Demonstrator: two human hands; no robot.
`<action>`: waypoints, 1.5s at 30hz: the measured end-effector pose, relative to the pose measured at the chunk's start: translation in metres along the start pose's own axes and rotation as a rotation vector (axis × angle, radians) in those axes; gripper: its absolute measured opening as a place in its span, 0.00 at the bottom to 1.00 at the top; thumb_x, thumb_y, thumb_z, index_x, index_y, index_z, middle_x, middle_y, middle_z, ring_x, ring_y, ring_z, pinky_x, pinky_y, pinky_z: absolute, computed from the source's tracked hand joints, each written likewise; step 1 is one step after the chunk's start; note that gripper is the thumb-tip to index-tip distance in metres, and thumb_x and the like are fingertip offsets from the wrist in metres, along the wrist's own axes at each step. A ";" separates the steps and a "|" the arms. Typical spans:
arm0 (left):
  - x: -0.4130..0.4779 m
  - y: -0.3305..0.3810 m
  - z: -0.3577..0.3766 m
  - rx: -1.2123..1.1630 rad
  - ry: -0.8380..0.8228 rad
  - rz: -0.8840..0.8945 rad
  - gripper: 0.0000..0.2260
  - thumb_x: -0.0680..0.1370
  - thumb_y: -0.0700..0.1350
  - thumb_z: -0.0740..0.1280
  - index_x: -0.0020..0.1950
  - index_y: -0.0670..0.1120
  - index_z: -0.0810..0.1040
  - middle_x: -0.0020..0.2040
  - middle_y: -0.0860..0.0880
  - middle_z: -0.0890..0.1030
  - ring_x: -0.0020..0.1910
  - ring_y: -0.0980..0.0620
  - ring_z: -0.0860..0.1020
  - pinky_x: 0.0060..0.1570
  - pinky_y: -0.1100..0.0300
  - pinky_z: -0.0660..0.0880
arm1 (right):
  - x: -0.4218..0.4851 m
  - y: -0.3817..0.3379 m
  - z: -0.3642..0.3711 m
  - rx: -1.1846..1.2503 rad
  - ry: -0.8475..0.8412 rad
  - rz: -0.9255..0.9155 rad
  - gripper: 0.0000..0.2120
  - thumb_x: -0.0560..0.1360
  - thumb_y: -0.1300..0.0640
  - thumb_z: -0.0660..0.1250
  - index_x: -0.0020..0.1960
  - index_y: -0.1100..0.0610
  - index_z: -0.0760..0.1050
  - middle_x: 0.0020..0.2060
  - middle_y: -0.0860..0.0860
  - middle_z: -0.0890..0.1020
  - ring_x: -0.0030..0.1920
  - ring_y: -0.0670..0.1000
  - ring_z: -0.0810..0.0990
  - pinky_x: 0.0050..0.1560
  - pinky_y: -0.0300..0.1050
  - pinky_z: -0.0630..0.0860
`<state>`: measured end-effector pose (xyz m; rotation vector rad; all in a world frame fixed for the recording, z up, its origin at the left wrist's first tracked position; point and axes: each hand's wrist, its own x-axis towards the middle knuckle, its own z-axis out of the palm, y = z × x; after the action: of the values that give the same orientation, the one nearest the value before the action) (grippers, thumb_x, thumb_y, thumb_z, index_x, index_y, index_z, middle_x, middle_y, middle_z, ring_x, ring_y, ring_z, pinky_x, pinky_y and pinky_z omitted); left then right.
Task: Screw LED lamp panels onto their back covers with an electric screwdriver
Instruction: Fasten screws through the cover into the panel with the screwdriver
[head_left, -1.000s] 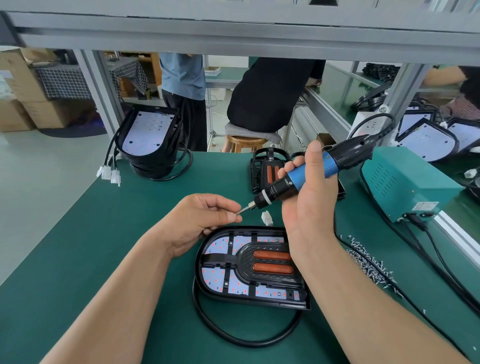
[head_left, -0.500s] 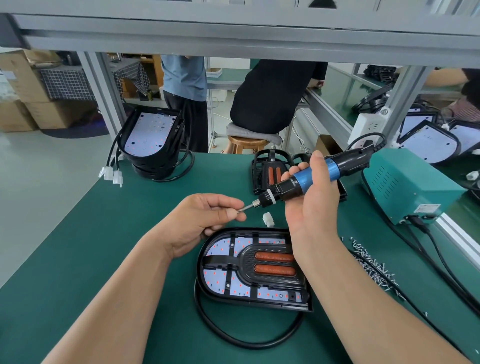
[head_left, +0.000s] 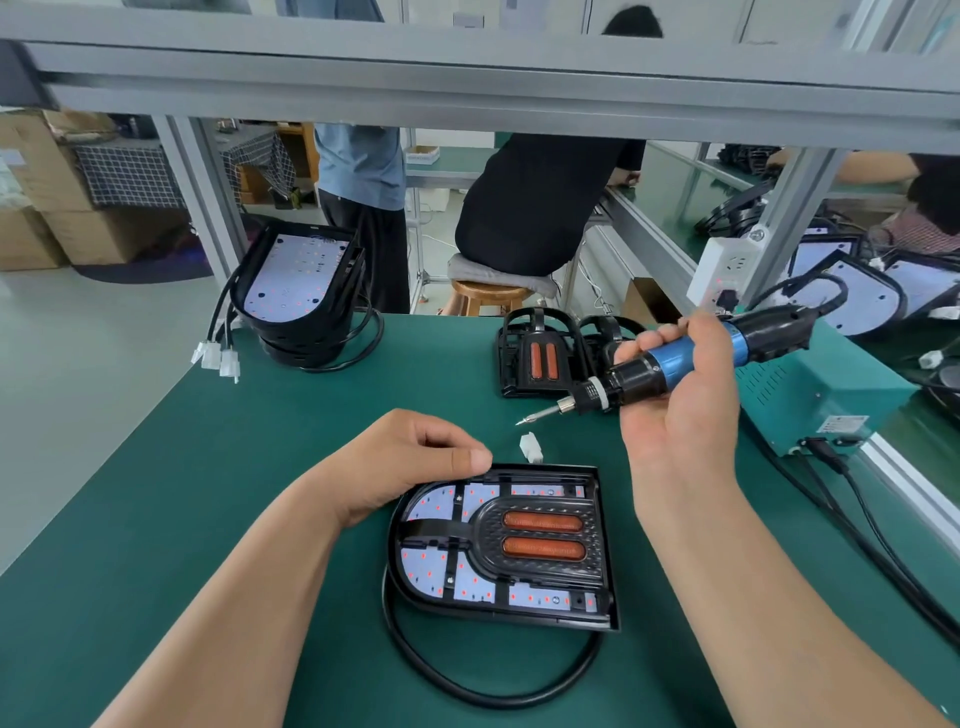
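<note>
Head view: right hand (head_left: 680, 415) grips electric screwdriver (head_left: 675, 358); power supply (head_left: 810, 395) label (head_left: 844, 423) unreadable.

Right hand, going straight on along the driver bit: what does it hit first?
Probably the left hand. The screwdriver in the right hand aims its bit down-left at that hand's curled fingers, with a gap between them. Depth is unclear, so it might pass above them to the mat.

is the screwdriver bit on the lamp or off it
Off it. The right hand holds the screwdriver tilted, its bit in the air beyond the lamp, touching nothing.
</note>
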<state>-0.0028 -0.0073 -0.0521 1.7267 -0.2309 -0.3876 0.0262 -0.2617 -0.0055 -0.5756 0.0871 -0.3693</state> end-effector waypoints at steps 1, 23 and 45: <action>0.000 0.001 0.000 0.013 -0.014 0.000 0.20 0.68 0.57 0.81 0.53 0.47 0.89 0.53 0.44 0.88 0.54 0.48 0.86 0.60 0.55 0.82 | 0.000 -0.003 -0.003 -0.002 0.002 -0.005 0.12 0.81 0.58 0.72 0.58 0.58 0.72 0.39 0.50 0.77 0.37 0.50 0.77 0.47 0.47 0.79; 0.003 -0.002 0.005 0.169 0.025 0.079 0.15 0.67 0.59 0.79 0.44 0.49 0.89 0.45 0.53 0.87 0.44 0.57 0.83 0.47 0.65 0.77 | -0.015 -0.036 -0.016 -0.206 -0.316 -0.147 0.03 0.80 0.60 0.66 0.53 0.54 0.73 0.38 0.51 0.73 0.36 0.51 0.73 0.43 0.46 0.75; 0.005 -0.004 0.007 0.313 0.096 0.105 0.06 0.75 0.51 0.80 0.40 0.52 0.88 0.43 0.55 0.86 0.41 0.60 0.82 0.44 0.68 0.76 | -0.023 -0.028 -0.010 -0.301 -0.411 -0.172 0.08 0.74 0.60 0.70 0.51 0.54 0.75 0.35 0.52 0.72 0.35 0.52 0.72 0.42 0.47 0.75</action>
<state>-0.0009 -0.0150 -0.0582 2.0254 -0.3236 -0.1972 -0.0058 -0.2798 0.0006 -0.9498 -0.3089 -0.4008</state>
